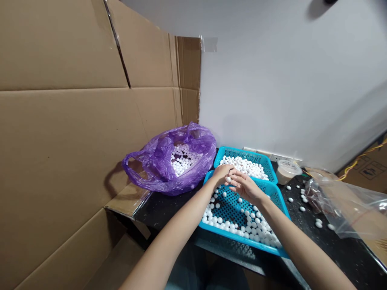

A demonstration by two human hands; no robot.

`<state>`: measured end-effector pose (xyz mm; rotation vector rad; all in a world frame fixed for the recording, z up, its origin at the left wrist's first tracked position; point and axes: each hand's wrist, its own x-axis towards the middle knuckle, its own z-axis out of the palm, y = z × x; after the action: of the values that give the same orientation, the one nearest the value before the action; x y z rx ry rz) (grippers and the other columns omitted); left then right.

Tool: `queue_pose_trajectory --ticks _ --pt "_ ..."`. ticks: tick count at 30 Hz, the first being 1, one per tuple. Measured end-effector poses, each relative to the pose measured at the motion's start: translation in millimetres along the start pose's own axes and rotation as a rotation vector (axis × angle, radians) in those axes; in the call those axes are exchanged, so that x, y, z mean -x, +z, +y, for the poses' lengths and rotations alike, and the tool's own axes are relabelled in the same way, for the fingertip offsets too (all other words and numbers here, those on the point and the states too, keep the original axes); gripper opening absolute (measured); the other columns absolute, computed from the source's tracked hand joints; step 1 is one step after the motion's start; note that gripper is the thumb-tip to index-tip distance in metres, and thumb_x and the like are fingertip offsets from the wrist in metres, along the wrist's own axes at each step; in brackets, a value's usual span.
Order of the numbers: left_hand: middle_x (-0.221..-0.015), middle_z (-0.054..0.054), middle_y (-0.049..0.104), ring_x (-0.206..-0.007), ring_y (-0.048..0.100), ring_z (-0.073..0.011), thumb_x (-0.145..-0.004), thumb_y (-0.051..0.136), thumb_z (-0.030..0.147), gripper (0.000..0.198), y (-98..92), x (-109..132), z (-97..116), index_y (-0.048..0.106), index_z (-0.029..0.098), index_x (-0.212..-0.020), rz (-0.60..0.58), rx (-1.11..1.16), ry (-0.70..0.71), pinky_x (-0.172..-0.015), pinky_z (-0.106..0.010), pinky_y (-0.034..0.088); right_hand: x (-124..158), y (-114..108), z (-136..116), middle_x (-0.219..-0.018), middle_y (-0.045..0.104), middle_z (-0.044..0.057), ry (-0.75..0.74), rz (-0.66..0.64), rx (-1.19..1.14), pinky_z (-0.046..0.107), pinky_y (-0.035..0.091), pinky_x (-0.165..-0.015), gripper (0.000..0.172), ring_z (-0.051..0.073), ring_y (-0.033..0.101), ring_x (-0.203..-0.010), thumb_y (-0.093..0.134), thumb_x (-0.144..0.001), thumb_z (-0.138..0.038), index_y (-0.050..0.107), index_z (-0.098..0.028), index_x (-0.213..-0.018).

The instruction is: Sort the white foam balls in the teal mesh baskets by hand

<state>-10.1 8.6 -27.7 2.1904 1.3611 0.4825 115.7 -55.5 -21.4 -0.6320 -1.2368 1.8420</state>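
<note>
Both hands meet above the far side of the front blue basket (238,234), whose bottom holds many loose white balls. A white ball (228,179) sits at the fingertips of my right hand (244,186), where its fingers come together. My left hand (223,173) is bent inward, close against the right fingertips. Its fingers are curled and partly hidden, so what they hold cannot be made out. Just beyond stands a second blue basket (236,151), filled with white balls (244,166).
Left of the baskets lies a purple plastic bag (151,161) with white balls inside. At the right are a lidded plastic tub (287,171), scattered balls (302,209) and a clear plastic bag (356,205) on the black table (320,249). Cardboard (75,141) walls the left side.
</note>
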Motion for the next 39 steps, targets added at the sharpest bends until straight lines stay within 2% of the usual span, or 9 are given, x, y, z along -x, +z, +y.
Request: queue_pose_trajectory --ticks 4,7,16,27,39 --pt "-0.092 -0.003 0.064 -0.087 0.055 -0.0181 -0.063 0.056 0.021 0.027 -0.8 3.6 0.6 0.061 0.020 -0.090 0.046 -0.076 0.102 -0.082 -0.029 0.040 -3.1 -5.7 2.3 -0.078 0.060 0.002 -0.046 0.073 0.004 0.018 0.051 -0.062 0.024 0.012 0.061 -0.075 0.066 -0.067 -0.033 0.061 -0.017 -0.084" --pt "-0.093 -0.004 0.064 -0.088 0.055 -0.0183 -0.066 0.054 0.025 0.027 -1.1 5.4 0.9 0.060 0.019 -0.091 0.067 -0.107 0.135 -0.081 -0.030 0.040 -3.7 -7.6 2.8 -0.076 0.062 0.002 -0.066 0.102 -0.014 0.017 0.050 -0.063 0.022 0.011 0.061 -0.072 0.068 -0.065 -0.031 0.064 -0.016 -0.081" --pt "-0.096 -0.002 0.063 -0.091 0.054 -0.0175 -0.063 0.055 0.025 0.030 -0.9 5.9 1.3 0.060 0.021 -0.092 0.051 -0.116 0.104 -0.082 -0.027 0.040 -3.7 -10.6 3.3 -0.071 0.063 0.002 -0.081 0.133 0.001 0.019 0.050 -0.062 0.024 0.011 0.061 -0.069 0.071 -0.062 -0.030 0.065 -0.016 -0.080" --pt "-0.093 -0.001 0.064 -0.087 0.055 -0.0173 -0.060 0.058 0.021 0.031 0.7 4.9 0.2 0.060 0.021 -0.092 0.076 -0.121 0.111 -0.079 -0.027 0.041 -4.2 -12.6 3.7 -0.070 0.062 0.001 -0.120 0.092 0.011 0.018 0.048 -0.066 0.018 0.009 0.059 -0.065 0.071 -0.063 -0.029 0.067 -0.017 -0.077" --pt "-0.092 -0.003 0.064 -0.085 0.056 -0.0182 -0.066 0.051 0.022 0.025 -1.1 5.3 4.4 0.061 0.019 -0.089 0.068 -0.157 0.096 -0.076 -0.027 0.041 -4.0 -9.5 -1.1 -0.071 0.064 0.001 -0.147 0.183 0.010 0.019 0.050 -0.067 0.019 0.011 0.061 -0.068 0.072 -0.060 -0.027 0.067 -0.017 -0.075"
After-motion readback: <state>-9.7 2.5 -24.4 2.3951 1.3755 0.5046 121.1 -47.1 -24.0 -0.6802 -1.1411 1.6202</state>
